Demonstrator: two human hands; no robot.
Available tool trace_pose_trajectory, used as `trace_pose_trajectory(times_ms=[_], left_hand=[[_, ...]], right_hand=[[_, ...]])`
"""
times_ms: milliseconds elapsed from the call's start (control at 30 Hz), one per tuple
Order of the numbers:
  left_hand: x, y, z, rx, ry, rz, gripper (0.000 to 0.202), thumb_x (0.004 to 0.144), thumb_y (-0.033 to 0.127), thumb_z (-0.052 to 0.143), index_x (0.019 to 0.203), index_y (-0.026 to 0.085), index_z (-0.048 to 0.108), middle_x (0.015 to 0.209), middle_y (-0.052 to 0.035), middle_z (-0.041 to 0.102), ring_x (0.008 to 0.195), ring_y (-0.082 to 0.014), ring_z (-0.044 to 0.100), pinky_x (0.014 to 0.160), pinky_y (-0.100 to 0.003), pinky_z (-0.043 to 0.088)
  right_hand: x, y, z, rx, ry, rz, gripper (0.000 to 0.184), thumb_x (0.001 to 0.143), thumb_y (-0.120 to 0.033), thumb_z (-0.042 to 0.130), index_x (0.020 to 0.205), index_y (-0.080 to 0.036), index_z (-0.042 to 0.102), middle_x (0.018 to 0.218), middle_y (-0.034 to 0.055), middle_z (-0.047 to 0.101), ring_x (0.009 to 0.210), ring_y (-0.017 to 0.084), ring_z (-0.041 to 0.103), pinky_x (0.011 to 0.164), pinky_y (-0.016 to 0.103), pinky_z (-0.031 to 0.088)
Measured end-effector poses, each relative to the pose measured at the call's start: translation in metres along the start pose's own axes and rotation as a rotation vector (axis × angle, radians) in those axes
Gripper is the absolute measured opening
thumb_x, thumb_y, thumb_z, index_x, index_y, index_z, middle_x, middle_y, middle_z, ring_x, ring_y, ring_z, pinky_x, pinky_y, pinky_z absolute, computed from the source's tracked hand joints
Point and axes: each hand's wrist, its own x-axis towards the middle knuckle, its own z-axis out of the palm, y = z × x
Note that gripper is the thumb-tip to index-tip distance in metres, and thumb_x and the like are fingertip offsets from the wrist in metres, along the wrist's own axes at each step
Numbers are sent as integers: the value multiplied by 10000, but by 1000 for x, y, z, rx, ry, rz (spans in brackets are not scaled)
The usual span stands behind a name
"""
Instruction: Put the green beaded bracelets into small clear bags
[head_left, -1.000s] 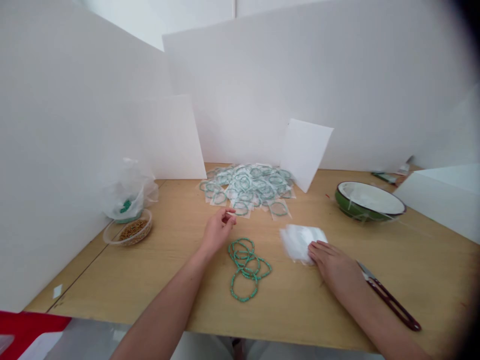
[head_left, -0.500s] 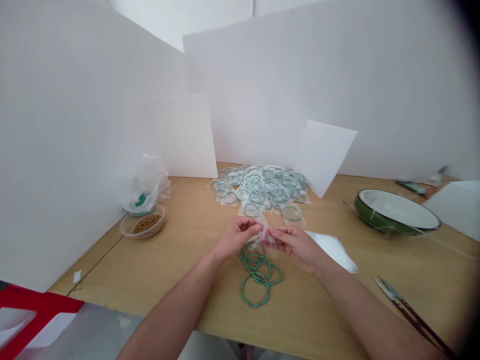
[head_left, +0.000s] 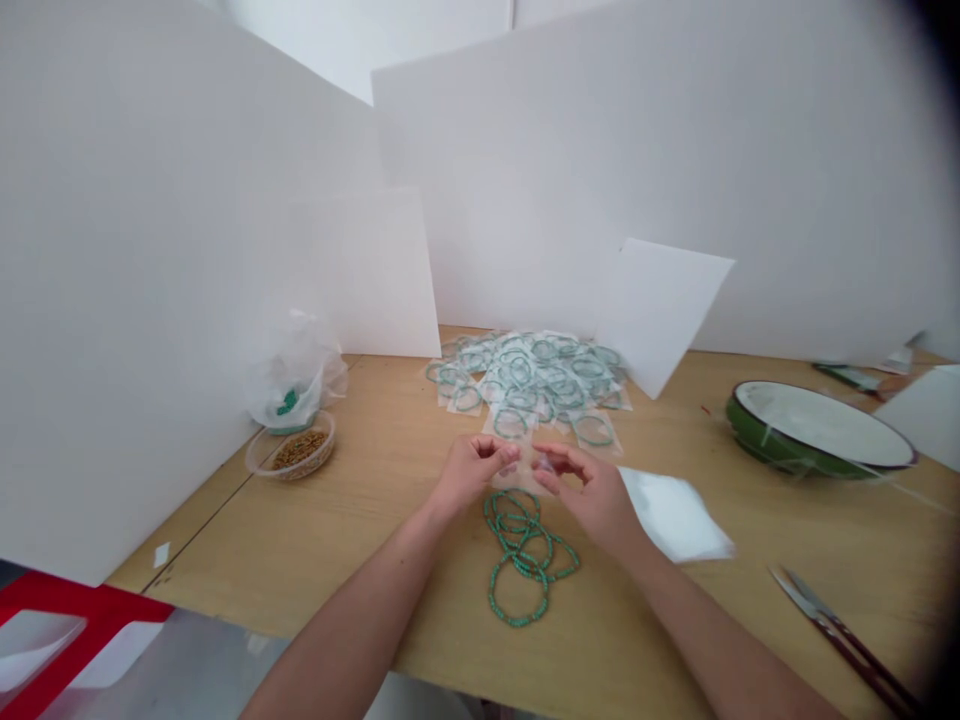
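My left hand and my right hand meet above the wooden table. Both pinch a small clear plastic bag between them. Just below the hands lies a loose heap of green bead bracelets. A stack of empty clear bags lies to the right of my right hand. Behind the hands spreads a pile of bagged bracelets.
White foam boards wall in the table on the left and back. A small dish of brown bits and a plastic bag sit at the left. A green-rimmed bowl stands at the right; scissors lie near the front right.
My right hand left the stack of empty bags and came to the middle with one bag. My left hand joined it there, and both now pinch that bag.
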Motion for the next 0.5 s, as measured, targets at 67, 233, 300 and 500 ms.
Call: trace_pose_trajectory(times_ms=[67,233,300,500], left_hand=[[0,1,1,18,1,12,480,639,604,741,595,139,627,558,5,565,531,-88,463,565,-239,350],[1,-2,1,46,50,9,467,593,581,781,593,152,594,553,22,535,527,-83,434,534,-232,328],[2,-6,1,41,70,6,467,548,545,821,580,155,566,554,27,531,526,-80,435,527,-226,330],[2,-8,3,44,50,9,463,543,497,834,581,165,513,549,45,500,508,-73,416,513,-221,307]], right_hand=[[-1,0,-1,54,28,41,432,831,-497,656,1149,-205,663,960,79,738,862,236,689,810,381,536],[1,3,-3,147,36,62,451,835,-504,652,1169,-201,646,918,71,741,816,224,686,771,358,537],[1,4,-2,132,55,62,395,833,-500,656,1083,-195,681,905,74,742,809,219,681,774,354,531],[5,6,-3,190,95,26,397,807,-463,698,1101,-201,652,935,76,729,837,206,670,792,349,527]])
